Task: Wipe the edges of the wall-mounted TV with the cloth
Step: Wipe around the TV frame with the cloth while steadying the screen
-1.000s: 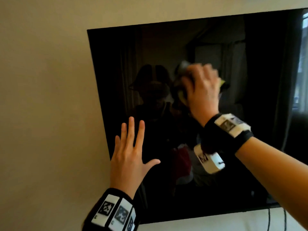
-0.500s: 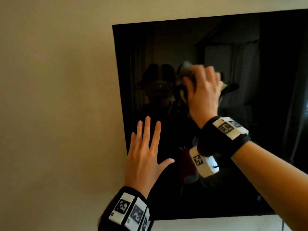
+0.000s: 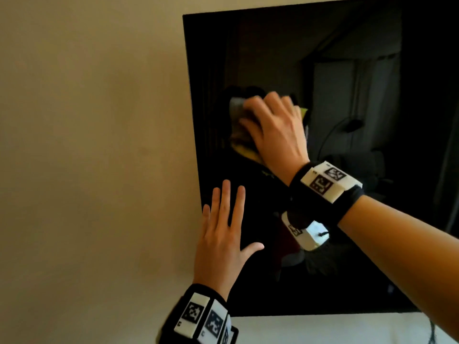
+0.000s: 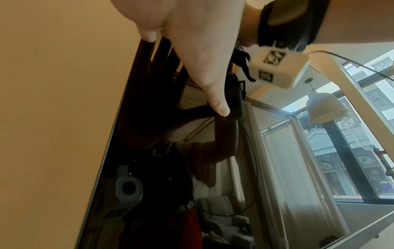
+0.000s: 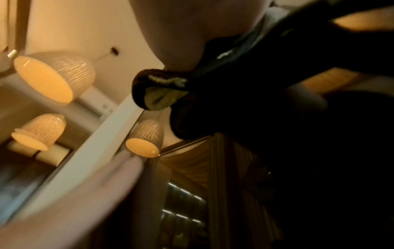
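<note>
The wall-mounted TV (image 3: 347, 58) is a dark, glossy panel; its left edge (image 3: 191, 100) runs down the middle of the head view. My right hand (image 3: 273, 125) grips a bunched grey and yellow cloth (image 3: 237, 108) and presses it against the screen, a short way right of that edge. The cloth (image 5: 160, 94) shows as a dark wad under the palm in the right wrist view. My left hand (image 3: 233, 219) lies flat with spread fingers on the screen's lower left, beside the edge. From the left wrist view, the left hand (image 4: 192, 50) touches the glass (image 4: 149, 168).
Bare beige wall (image 3: 87, 170) fills the space left of the TV. A white surface (image 3: 323, 328) runs just under the TV's bottom edge, with dark cables (image 3: 432, 331) at its right. The screen reflects me, curtains and hanging lamps (image 5: 145, 139).
My right hand has slid the cloth leftward across the screen, closer to the TV's left edge. The left hand stays flat at the lower left. My view has turned left.
</note>
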